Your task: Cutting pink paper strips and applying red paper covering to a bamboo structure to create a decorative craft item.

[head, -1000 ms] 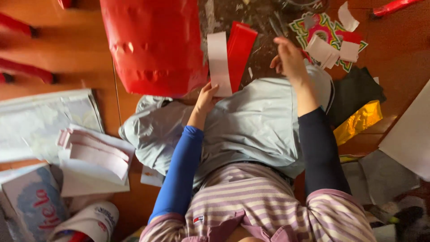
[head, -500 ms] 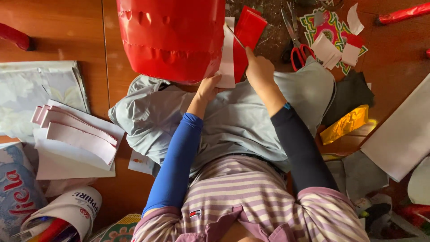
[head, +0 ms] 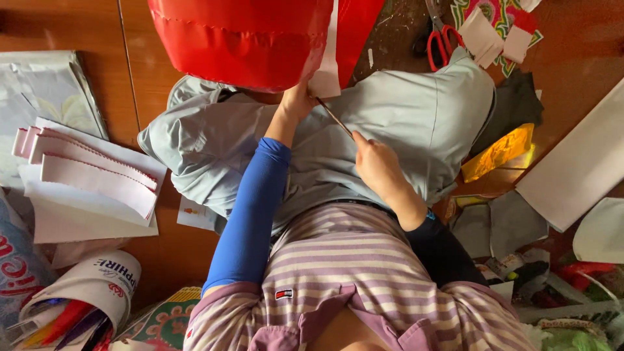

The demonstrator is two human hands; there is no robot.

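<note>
Top centre of frame: my left hand (head: 298, 101) presses against the lower rim of the red paper lantern (head: 240, 39), fingers curled at the white paper strip (head: 327, 65) hanging there. Centre: my right hand (head: 377, 166) is closed around a thin stick (head: 335, 117), tip angled toward the strip. Red-handled scissors (head: 439, 39) lie upper right; stacked white paper sheets (head: 91, 182) sit left.

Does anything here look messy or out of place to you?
Yes. Paper scraps and red-handled scissors lie scattered on the wooden floor. The white paper stack at the side is fanned out unevenly. The red lantern-like cylinder looks intact.
</note>
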